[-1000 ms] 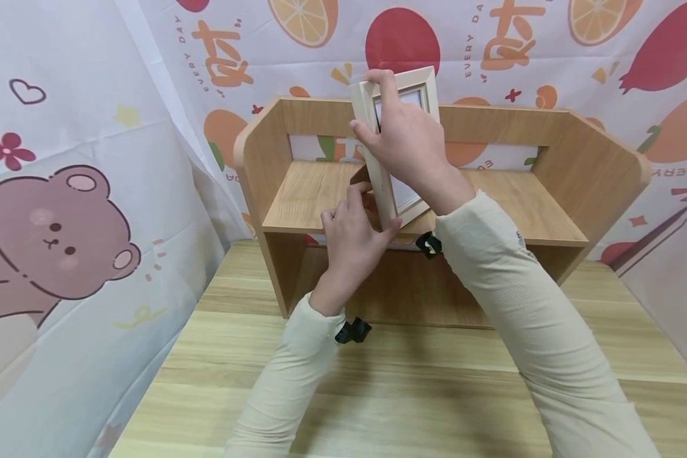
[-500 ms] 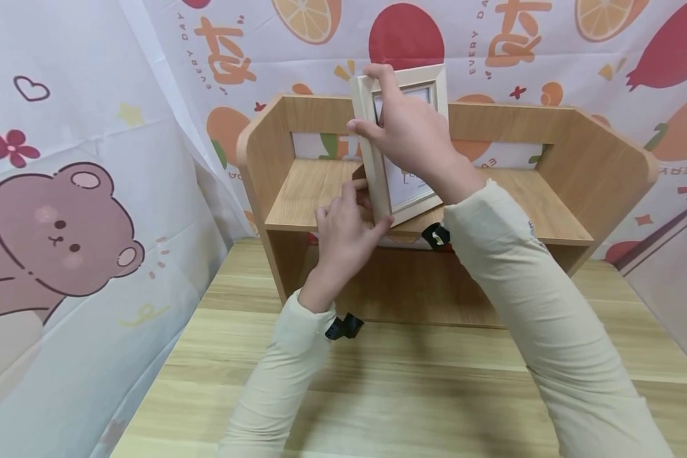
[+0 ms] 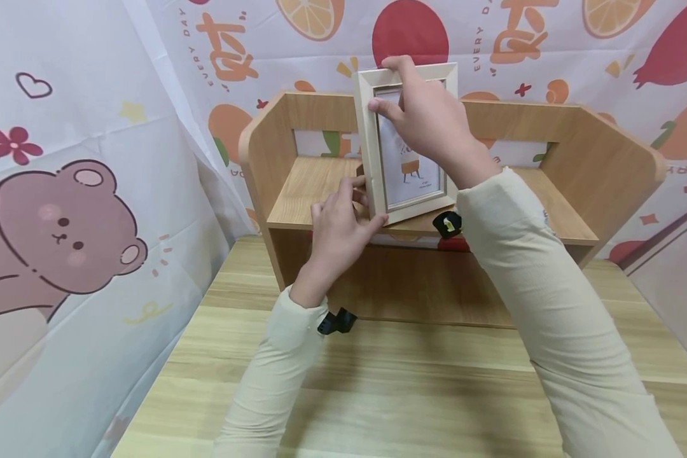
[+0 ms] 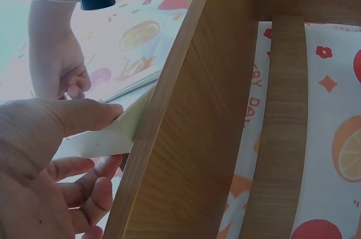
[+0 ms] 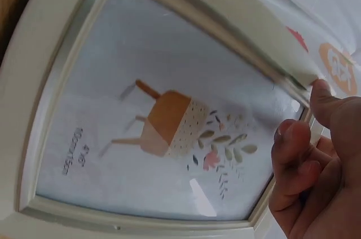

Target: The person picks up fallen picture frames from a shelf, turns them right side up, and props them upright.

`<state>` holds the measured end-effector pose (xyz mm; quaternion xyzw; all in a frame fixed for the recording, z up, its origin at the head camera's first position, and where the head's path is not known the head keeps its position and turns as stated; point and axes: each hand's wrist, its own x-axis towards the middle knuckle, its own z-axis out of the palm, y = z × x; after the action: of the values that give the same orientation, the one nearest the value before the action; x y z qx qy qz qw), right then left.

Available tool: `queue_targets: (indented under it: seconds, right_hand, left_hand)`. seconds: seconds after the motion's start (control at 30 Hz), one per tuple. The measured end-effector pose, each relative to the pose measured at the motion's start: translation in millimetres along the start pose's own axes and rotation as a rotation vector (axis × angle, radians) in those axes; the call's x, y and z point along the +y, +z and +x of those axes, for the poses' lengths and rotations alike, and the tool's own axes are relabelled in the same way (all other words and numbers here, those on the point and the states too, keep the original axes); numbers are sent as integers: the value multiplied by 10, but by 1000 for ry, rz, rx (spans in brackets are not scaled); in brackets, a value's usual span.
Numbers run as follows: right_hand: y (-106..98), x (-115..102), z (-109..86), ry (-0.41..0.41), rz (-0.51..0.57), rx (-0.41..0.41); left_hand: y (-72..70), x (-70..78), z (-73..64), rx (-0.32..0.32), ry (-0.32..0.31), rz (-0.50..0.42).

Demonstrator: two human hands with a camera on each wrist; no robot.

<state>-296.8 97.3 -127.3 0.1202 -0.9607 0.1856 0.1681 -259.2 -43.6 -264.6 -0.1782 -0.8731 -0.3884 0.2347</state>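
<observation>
A cream photo frame (image 3: 399, 181) stands slightly tilted on the upper shelf of a wooden desk rack (image 3: 320, 191), its bottom by the shelf's front edge. Behind its glass, the right wrist view shows a print of an orange planter (image 5: 172, 123) with leaves. My right hand (image 3: 435, 124) holds the frame's top, fingers over the upper edge and thumb on the front. My left hand (image 3: 339, 230) pinches the lower left corner; in the left wrist view its thumb (image 4: 93, 116) lies on the frame's edge (image 4: 104, 142). A brown piece behind the frame is mostly hidden.
The rack has side panels (image 3: 607, 165) and a lower compartment (image 3: 412, 286). It stands on a light wood-grain table (image 3: 406, 381). A fruit-print cloth (image 3: 332, 63) hangs close behind, and a bear-print curtain (image 3: 166, 159) is at the left.
The photo frame has turned so its front faces me more, and its print now shows. My right hand has moved slightly right with it; my left hand has shifted a little left and down.
</observation>
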Motion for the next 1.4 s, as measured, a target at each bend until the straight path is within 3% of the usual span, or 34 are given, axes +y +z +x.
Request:
queue_targets:
  seconds: [0.77,1.4]
  right_hand:
    - [-163,243,98,184,-147,31]
    - [-310,521,76,251,-167,34]
  left_hand:
    - [-161,-102,80,-125,-33,-111]
    - [-252,-211,122,-184,-50,-146]
